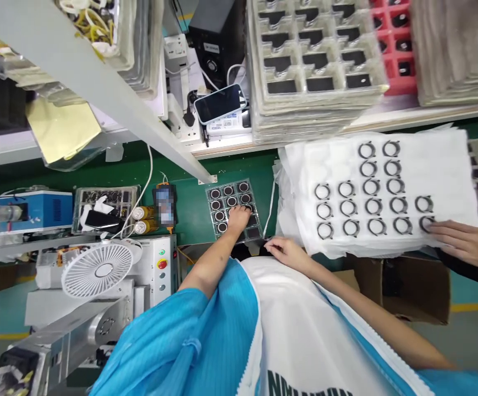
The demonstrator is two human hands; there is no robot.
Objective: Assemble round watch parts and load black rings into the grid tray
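My left hand (239, 218) reaches over a clear plastic tray (215, 236) on the green bench. Its fingers are bent down at the tray's right column; whatever lies under the fingertips is hidden. Round black parts with pale rims (219, 216) fill many of the tray's pockets, while dark squares (253, 232) show at the lower right. Near the bench edge, right of the tray, is my right hand (287, 254), its fingers curled together by a small dark bit that I cannot make out.
On the right, a co-worker's hand (461, 239) touches a dark ring on white sheets (440, 165) bearing rows of rings (373, 207). Stacked trays (321, 104) and a phone (220, 104) stand on the shelf. At left are a small fan (104, 269) and a metal post (139, 115).
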